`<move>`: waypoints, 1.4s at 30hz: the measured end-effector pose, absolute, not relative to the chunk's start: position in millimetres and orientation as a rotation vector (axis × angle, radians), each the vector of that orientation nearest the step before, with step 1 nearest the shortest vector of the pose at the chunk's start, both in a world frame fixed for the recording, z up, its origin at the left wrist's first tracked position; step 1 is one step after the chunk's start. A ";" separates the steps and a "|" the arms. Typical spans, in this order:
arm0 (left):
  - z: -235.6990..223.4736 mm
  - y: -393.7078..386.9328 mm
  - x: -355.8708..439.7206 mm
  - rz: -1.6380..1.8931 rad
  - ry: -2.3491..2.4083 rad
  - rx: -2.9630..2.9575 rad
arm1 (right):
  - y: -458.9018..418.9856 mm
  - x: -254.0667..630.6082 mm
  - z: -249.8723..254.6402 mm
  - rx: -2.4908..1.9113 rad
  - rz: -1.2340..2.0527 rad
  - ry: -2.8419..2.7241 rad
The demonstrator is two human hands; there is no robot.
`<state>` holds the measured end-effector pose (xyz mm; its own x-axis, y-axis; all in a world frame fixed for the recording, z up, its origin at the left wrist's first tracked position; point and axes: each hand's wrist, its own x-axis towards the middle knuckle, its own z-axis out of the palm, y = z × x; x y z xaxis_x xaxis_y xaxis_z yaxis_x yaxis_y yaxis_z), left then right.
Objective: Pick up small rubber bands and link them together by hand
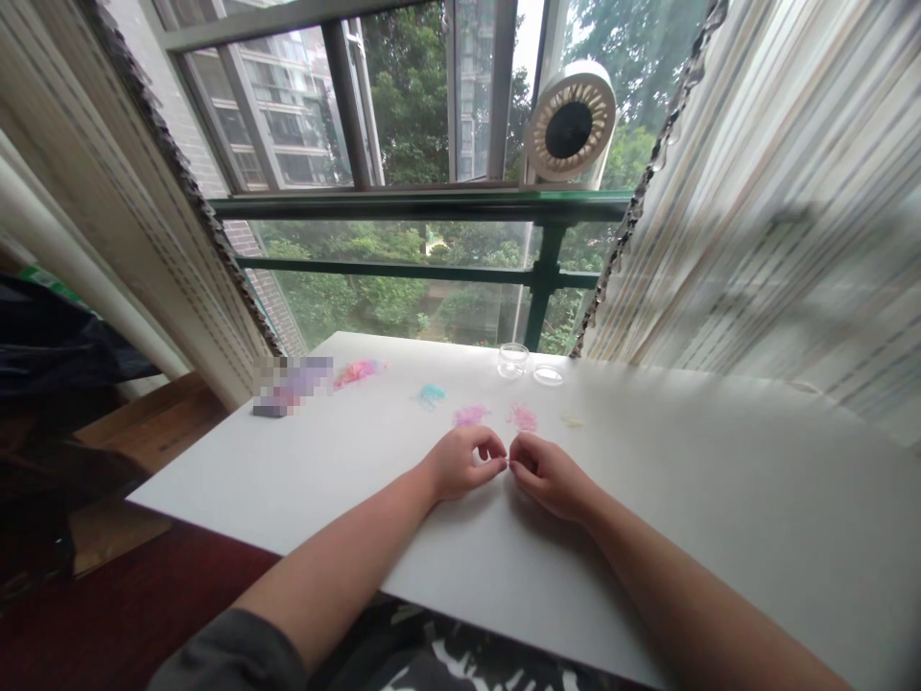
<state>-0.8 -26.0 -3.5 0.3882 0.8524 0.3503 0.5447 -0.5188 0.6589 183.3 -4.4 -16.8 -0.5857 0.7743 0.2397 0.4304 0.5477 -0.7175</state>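
Note:
Over the white tabletop, my left hand (464,463) and my right hand (545,472) meet almost fingertip to fingertip. Thumb and forefinger are pinched on each. Whatever sits between the fingertips is too small to name; only a tiny pale speck shows there. Just beyond my left hand lies a pile of small pink-purple pieces (471,415). A pink pile (522,416) is just past my right hand. Farther off are a turquoise pile (430,393) to the left and a few pale yellow pieces (572,419) to the right.
At the table's (720,499) back stand a clear round container (513,361) and a clear lid-like disc (548,375). A multicoloured heap (358,372) lies back left, beside a blurred-out item (292,386). A round white fan (572,123) stands by the window railing (432,205). Curtains flank both sides.

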 end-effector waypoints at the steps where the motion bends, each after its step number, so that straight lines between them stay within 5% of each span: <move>1: -3.3 -26.3 -0.5 0.935 1.202 2.211 | -4.5 183.3 -16.7 -0.971 0.829 -2.244; 42: -2.5 -25.1 -2.7 0.959 1.144 2.185 | -3.8 183.4 -17.2 -0.956 0.834 -2.247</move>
<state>-2.7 -25.1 -2.5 0.4017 0.8433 0.3570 0.4990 -0.5284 0.6869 183.4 -3.8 -17.2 -0.5934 0.7676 0.2423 0.4236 0.5537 -0.7169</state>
